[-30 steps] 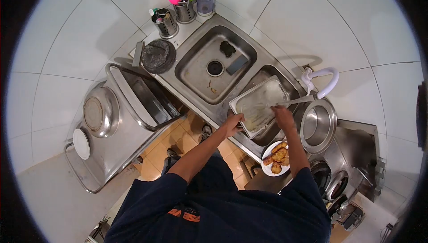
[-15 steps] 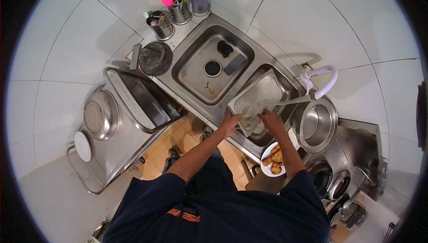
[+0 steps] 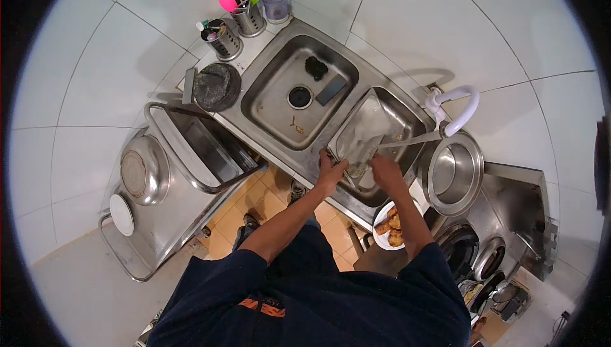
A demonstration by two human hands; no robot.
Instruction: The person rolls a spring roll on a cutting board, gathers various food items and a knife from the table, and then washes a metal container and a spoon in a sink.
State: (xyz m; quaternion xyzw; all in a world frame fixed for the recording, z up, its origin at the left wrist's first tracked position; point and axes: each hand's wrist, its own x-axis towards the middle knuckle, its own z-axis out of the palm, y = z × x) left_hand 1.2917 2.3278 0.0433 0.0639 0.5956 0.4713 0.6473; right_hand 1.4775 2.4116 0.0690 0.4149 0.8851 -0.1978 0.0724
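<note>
A rectangular metal tray [image 3: 380, 118] lies tilted in the right basin of the steel sink [image 3: 366, 86]. Water streams onto it from the white curved faucet [image 3: 470, 114]. My left hand [image 3: 331, 174] grips the tray's near-left edge, thumb inward. My right hand [image 3: 386, 172] is over the tray's near side, fingers curled; what it holds, if anything, is blurred by the water. The left basin [image 3: 270, 86] holds a black scrubber [image 3: 316, 68] and a grey rectangular block [image 3: 331, 90] beside the drain.
A plate of browned food [image 3: 394, 237] sits by my right forearm. A large metal pot [image 3: 453, 178] stands right of the sink. Utensil holders [image 3: 249, 21], a clear cup [image 3: 276, 4] and a dark round stone [image 3: 217, 87] are at the left. A metal cart [image 3: 165, 219] holds bowls.
The tray sits lower in the basin and its near edge has shifted slightly. My right hand has moved a little down. The whole view has tilted slightly.
</note>
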